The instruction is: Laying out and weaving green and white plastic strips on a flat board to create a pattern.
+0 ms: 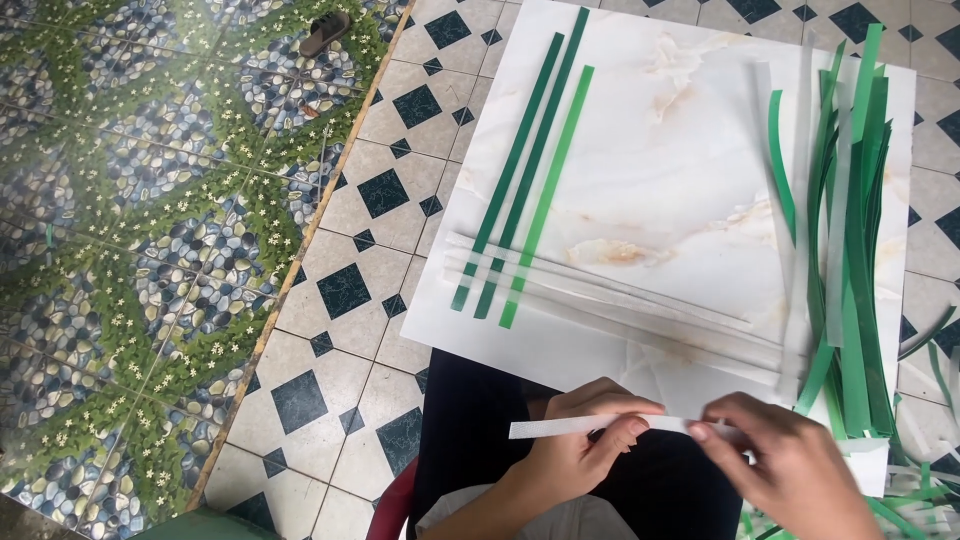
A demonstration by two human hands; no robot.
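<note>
We count three green paper strips [520, 190] laid side by side, slanting across one marbled white board [660, 150]. Crossing under and over them we count about three white strips [600, 290] running toward the right, though their pale colour against the board makes the exact number hard to fix. At the board's right edge we see one loose heap of green strips [850, 250], too many and too overlapped for us to number, with at least two long white strips [835, 200] among them. We count two hands, left hand [580, 450] and right hand [785, 465], sharing one white strip [560, 427]. One dark brush [325, 32] lies on the floor.
</note>
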